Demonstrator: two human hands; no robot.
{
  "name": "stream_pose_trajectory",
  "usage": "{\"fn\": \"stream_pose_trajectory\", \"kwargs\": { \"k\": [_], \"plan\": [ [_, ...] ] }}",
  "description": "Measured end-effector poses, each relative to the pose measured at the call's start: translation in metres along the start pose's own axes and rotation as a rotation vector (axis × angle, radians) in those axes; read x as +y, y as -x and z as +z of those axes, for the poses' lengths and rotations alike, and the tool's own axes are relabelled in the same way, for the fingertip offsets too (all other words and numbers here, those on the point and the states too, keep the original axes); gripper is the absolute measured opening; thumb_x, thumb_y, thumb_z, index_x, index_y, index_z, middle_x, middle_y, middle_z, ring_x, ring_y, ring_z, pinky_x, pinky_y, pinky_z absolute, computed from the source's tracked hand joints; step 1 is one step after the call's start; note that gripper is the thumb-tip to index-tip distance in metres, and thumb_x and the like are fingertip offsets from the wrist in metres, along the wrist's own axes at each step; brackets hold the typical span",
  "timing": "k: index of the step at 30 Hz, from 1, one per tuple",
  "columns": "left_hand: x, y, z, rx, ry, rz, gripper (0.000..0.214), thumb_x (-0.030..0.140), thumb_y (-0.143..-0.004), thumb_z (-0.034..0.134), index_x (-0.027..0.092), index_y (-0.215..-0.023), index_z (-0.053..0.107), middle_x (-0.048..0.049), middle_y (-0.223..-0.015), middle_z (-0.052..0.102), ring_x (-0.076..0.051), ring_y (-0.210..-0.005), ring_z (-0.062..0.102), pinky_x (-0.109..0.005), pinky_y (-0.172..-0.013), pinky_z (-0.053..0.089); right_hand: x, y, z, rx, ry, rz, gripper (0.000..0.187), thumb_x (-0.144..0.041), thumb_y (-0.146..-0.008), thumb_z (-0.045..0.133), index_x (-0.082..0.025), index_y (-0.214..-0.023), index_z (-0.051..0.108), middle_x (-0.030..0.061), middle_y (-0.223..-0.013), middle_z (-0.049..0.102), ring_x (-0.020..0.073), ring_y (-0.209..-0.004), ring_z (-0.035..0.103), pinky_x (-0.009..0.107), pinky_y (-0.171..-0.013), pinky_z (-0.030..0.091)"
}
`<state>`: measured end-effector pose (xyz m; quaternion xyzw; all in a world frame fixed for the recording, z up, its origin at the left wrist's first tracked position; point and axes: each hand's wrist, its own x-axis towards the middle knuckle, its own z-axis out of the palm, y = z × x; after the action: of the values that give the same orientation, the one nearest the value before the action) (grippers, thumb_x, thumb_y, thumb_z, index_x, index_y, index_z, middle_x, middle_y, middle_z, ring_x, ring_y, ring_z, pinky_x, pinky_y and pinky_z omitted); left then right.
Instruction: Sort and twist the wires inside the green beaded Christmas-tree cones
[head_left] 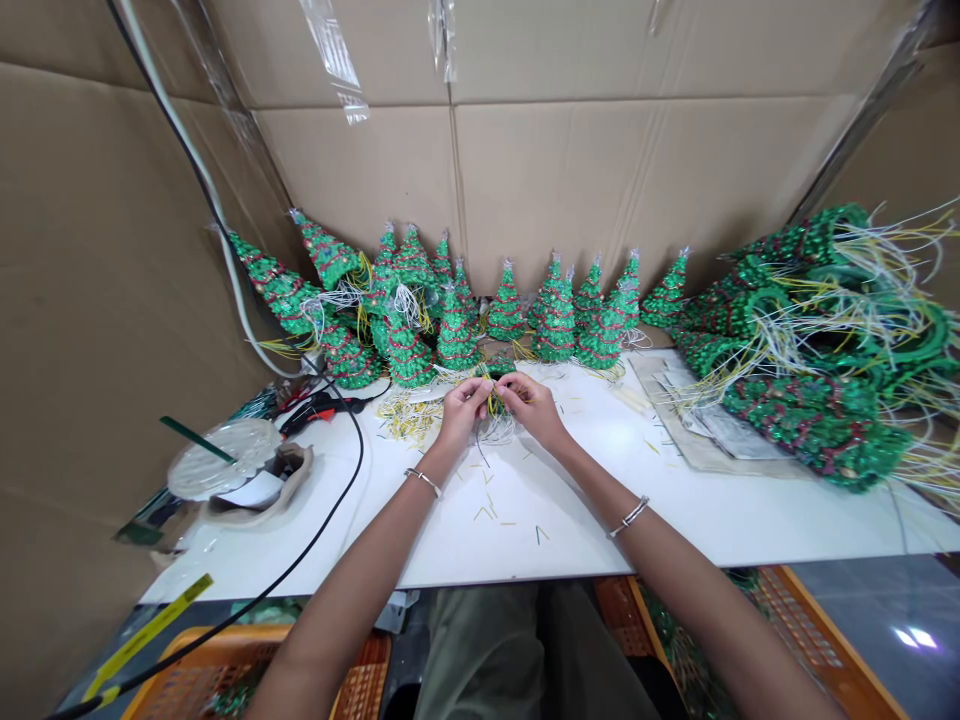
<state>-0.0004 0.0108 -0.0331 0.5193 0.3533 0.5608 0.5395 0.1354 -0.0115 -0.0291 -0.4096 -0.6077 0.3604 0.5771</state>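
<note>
**Count.** About fifteen small green trees [555,315] stand or lean in a row along the back of the white table [750,500], against the cardboard wall [600,170]. Those at the left overlap, so the figure is approximate. One further tree [496,366] lies just beyond the fingertips. One heap of trees [810,400] lies on the right end of the table. There is one black cable [352,470] and one pile of yellow offcuts [405,415], with loose offcuts scattered on the table near the forearms. Two orange crates [817,640] sit below the table edge. There are two bracelets [424,481], one on each wrist.

**Obscured.** The trees in the heap are tangled with white and yellow wires and cannot be counted, and the heap is cut off by the right edge. A round clear-topped object [221,465] at the left cannot be identified. Both crates are partly hidden by the table and the arms.

**Hands.** The left hand [459,408] and the right hand [531,405] meet at the middle of the table, fingertips nearly touching. Both are closed narrow, thumb and fingers pinched on a thin wire bundle [492,402] that runs from the lying tree. Loose strands hang below the fingers onto the table. Whether the palms touch the table cannot be told.
</note>
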Motion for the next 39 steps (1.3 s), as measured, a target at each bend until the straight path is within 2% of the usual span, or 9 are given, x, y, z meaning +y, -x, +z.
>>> {"fn": "stream_pose_trajectory", "kwargs": {
  "k": [13, 16, 18, 21, 24, 27, 31, 34, 39],
  "plan": [
    [0.0037, 0.0006, 0.0026, -0.006, -0.024, 0.017, 0.036, 0.045, -0.065, 0.078, 0.014, -0.081, 0.071, 0.0043, -0.046, 0.05, -0.006, -0.041, 0.039, -0.02, -0.041, 0.027, -0.002, -0.0009, -0.0012, 0.009, -0.089, 0.076, 0.028, -0.047, -0.076, 0.064, -0.02, -0.082, 0.064, -0.0047, -0.053, 0.049, 0.0095, -0.043, 0.042, 0.023, -0.041, 0.032],
    [0.0051, 0.0017, 0.0038, 0.014, 0.046, 0.003, 0.035, 0.044, -0.065, 0.078, 0.014, -0.08, 0.069, 0.0037, -0.052, 0.054, -0.005, -0.042, 0.042, -0.019, -0.04, 0.028, -0.0041, -0.0014, -0.0029, -0.009, -0.131, 0.094, 0.03, -0.049, -0.078, 0.064, -0.02, -0.085, 0.066, -0.0031, -0.059, 0.052, 0.0094, -0.045, 0.044, 0.024, -0.044, 0.037],
    [0.005, 0.0016, 0.0032, 0.037, 0.101, -0.017, 0.036, 0.044, -0.064, 0.078, 0.015, -0.081, 0.067, 0.0031, -0.057, 0.057, -0.005, -0.042, 0.043, -0.018, -0.038, 0.026, -0.0059, -0.0023, -0.0044, -0.038, -0.209, 0.07, 0.032, -0.05, -0.08, 0.061, -0.019, -0.087, 0.067, -0.0015, -0.066, 0.054, 0.0096, -0.052, 0.047, 0.024, -0.051, 0.043],
    [0.004, 0.0004, 0.0012, 0.046, 0.155, -0.057, 0.039, 0.045, -0.062, 0.078, 0.015, -0.082, 0.064, 0.0008, -0.069, 0.064, -0.002, -0.039, 0.04, -0.017, -0.035, 0.022, -0.006, -0.0039, -0.0062, -0.042, -0.345, 0.042, 0.036, -0.053, -0.082, 0.058, -0.019, -0.091, 0.069, -0.0017, -0.069, 0.05, 0.0087, -0.055, 0.044, 0.025, -0.056, 0.045],
    [0.0027, -0.0013, 0.0002, 0.012, 0.169, -0.063, 0.039, 0.045, -0.064, 0.077, 0.015, -0.085, 0.063, -0.0008, -0.08, 0.067, 0.0, -0.037, 0.035, -0.017, -0.035, 0.021, -0.003, -0.0054, -0.0073, -0.017, -0.352, 0.072, 0.039, -0.055, -0.081, 0.059, -0.019, -0.096, 0.067, -0.0037, -0.062, 0.047, 0.008, -0.049, 0.039, 0.024, -0.049, 0.039],
    [0.0022, -0.0025, 0.0004, -0.013, 0.149, -0.044, 0.037, 0.044, -0.066, 0.076, 0.015, -0.085, 0.063, -0.0005, -0.078, 0.066, 0.0, -0.037, 0.036, -0.017, -0.035, 0.022, -0.0001, -0.0065, -0.0076, 0.002, -0.324, 0.101, 0.039, -0.053, -0.078, 0.062, -0.02, -0.099, 0.06, -0.0065, -0.055, 0.045, 0.0081, -0.044, 0.038, 0.023, -0.044, 0.032],
    [0.003, -0.0023, 0.0006, -0.024, 0.087, -0.017, 0.036, 0.045, -0.067, 0.075, 0.016, -0.082, 0.062, -0.0023, -0.08, 0.068, -0.002, -0.039, 0.042, -0.018, -0.036, 0.025, 0.0012, -0.0073, -0.0069, 0.041, -0.33, 0.103, 0.036, -0.049, -0.075, 0.066, -0.023, -0.092, 0.048, -0.0106, -0.049, 0.043, 0.0072, -0.04, 0.033, 0.02, -0.04, 0.027],
    [0.0029, -0.0015, 0.0008, -0.022, 0.048, 0.005, 0.036, 0.047, -0.067, 0.074, 0.016, -0.081, 0.064, -0.0029, -0.084, 0.068, -0.003, -0.041, 0.044, -0.019, -0.037, 0.025, 0.0008, -0.0065, -0.0056, 0.036, -0.29, 0.11, 0.034, -0.049, -0.075, 0.065, -0.023, -0.089, 0.05, -0.0102, -0.049, 0.041, 0.0069, -0.041, 0.031, 0.02, -0.04, 0.025],
    [0.0006, -0.0013, 0.0021, 0.036, 0.029, 0.048, 0.034, 0.047, -0.065, 0.077, 0.016, -0.078, 0.066, 0.0034, -0.063, 0.057, -0.003, -0.041, 0.038, -0.02, -0.039, 0.022, -0.0019, -0.004, -0.0025, 0.043, -0.233, 0.097, 0.036, -0.049, -0.074, 0.067, -0.023, -0.096, 0.054, -0.0104, -0.049, 0.035, 0.0072, -0.042, 0.03, 0.02, -0.041, 0.023]
  ]
}}
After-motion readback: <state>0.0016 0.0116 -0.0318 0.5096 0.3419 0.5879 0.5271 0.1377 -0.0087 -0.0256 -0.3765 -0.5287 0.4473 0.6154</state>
